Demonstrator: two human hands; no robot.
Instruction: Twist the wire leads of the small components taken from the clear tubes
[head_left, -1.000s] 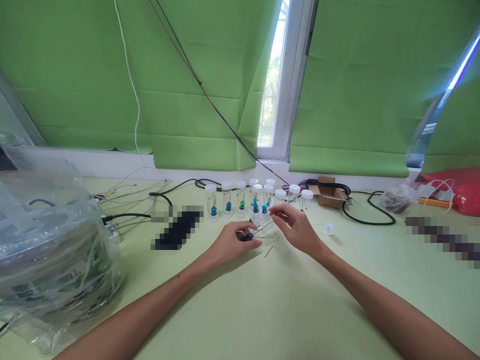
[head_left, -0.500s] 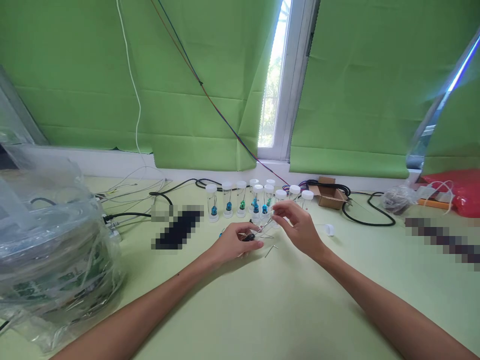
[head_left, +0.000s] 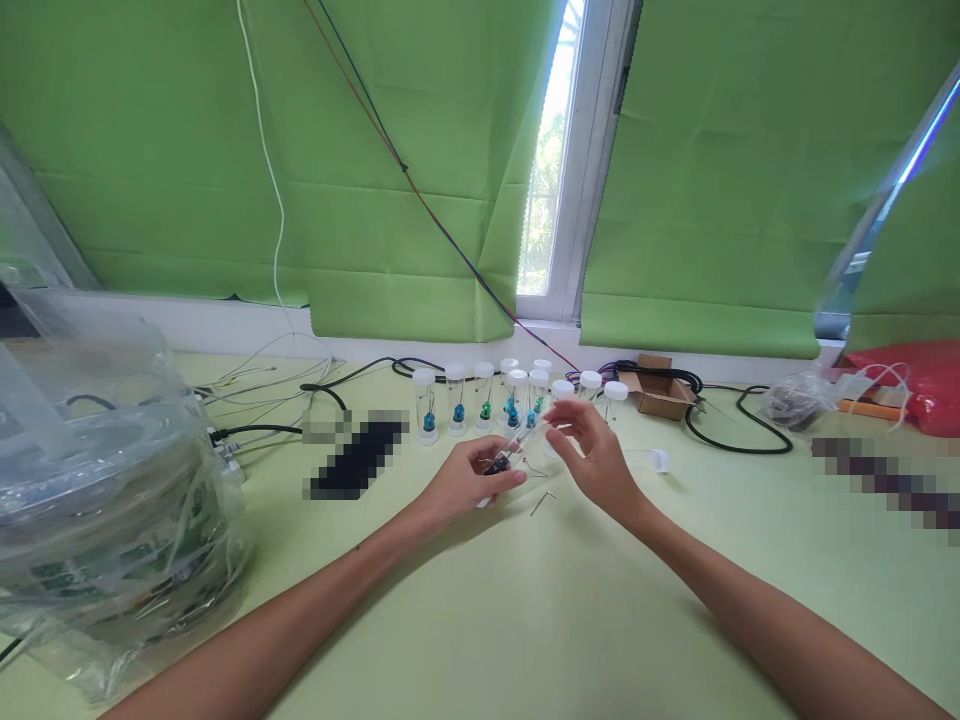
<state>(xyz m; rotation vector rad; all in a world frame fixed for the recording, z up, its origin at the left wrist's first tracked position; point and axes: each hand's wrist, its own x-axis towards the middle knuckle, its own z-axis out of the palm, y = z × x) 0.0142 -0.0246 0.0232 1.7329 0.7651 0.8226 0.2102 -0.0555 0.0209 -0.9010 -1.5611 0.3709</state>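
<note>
My left hand (head_left: 476, 475) is closed round a clear tube that leans up to the right, with a small black part (head_left: 497, 465) showing between the fingers. A bit of white shows under this hand. Thumb and fingers of my right hand (head_left: 589, 445) close on the upper end of the clear tube (head_left: 529, 432); exactly what they pinch is blurred. Thin metal pieces with a red spot lie along it. Beyond the hands stand several clear tubes (head_left: 485, 392) with white caps, holding blue or green parts on thin rods. An L-shaped hex key (head_left: 543, 502) lies just in front.
A white cap (head_left: 659, 461) lies to the right. Behind it are a small cardboard box (head_left: 663, 395) and black cable (head_left: 739, 449). Plastic-wrapped spools (head_left: 112, 520) fill the left side of the table. A red bag (head_left: 934, 395) sits far right; loose wires (head_left: 259, 385) run back left.
My left hand has tilted the black part and clear tube up towards my right hand. The thin metal pieces now line up with the tube. My right hand has barely moved.
</note>
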